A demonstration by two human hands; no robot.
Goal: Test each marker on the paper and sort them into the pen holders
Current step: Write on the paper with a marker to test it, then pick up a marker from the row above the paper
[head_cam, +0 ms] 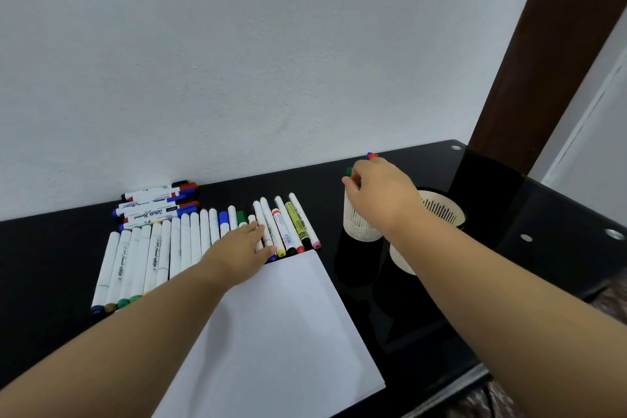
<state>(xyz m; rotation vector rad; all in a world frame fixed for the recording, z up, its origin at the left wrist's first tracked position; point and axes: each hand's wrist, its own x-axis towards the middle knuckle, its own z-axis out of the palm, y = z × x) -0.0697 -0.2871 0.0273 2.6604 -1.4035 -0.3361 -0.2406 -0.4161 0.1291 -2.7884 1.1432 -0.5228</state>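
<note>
Head view, looking down on a black table (47,248) set against a white wall (237,61).

Left hand (239,253) stretched flat, fingers straight, resting on a row of markers (183,244) near the table's back edge; nothing grasped. Row lying side by side, mostly white barrels with coloured caps, running from the left part of the table toward the middle. Behind it, hard against the back edge, a small pile of whiteboard markers (157,204) lying crosswise, with red, blue and black caps.

White sheet of paper (278,332) in the middle, one corner just beside the near ends of the markers, reaching down to the front edge, partly under the left forearm.

Right hand (380,193) over a white mesh pen holder (356,226) toward the right side, fingers curled and pinching a green-capped marker (349,171) at the holder's mouth. Red and blue caps (372,156) poking up just behind the hand. Second white pen holder (441,209) just beside the first, nearer the right edge. Third white holder (400,260) partly hidden under the right forearm.

Dark wooden post (543,61) rising at the back right corner.
</note>
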